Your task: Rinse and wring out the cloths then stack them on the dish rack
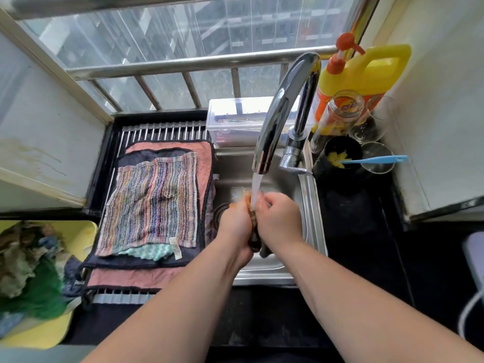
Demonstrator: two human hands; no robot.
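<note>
Hands: two, both over the sink [313, 205].
- The left hand [235, 221] and the right hand [279, 218] are closed around one bunched brown-orange cloth [254, 241], pressed together with the cloth between them.
- One end of the cloth shows above the hands and the other hangs just below them.

Water: one stream [256, 186] runs from the single chrome faucet [284, 108] onto the top of the cloth, where the hands meet.

Dish rack [162, 131]: one, spanning the left side of the sink. It carries four visible cloths, laid flat in a stack:
1. Pink cloth [205, 157], lowest.
2. Dark navy cloth [136, 159], on the pink one.
3. Teal cloth [148, 251], with only its near edge showing.
4. Striped cloth [154, 200], on top.

Left of the rack: one yellow basin [83, 233] holds a heap of crumpled cloths [23, 258]. Their number cannot be determined.

Behind the sink: one clear plastic box [235, 119].

On the dark desk [353, 221], right of the faucet:
- One yellow detergent bottle [372, 72] with an orange pump.
- One glass jar [343, 110].
- One black cup [332, 166] holding one blue-handled brush [374, 159].
- Clear glasses [379, 166], overlapping, at least two.
</note>
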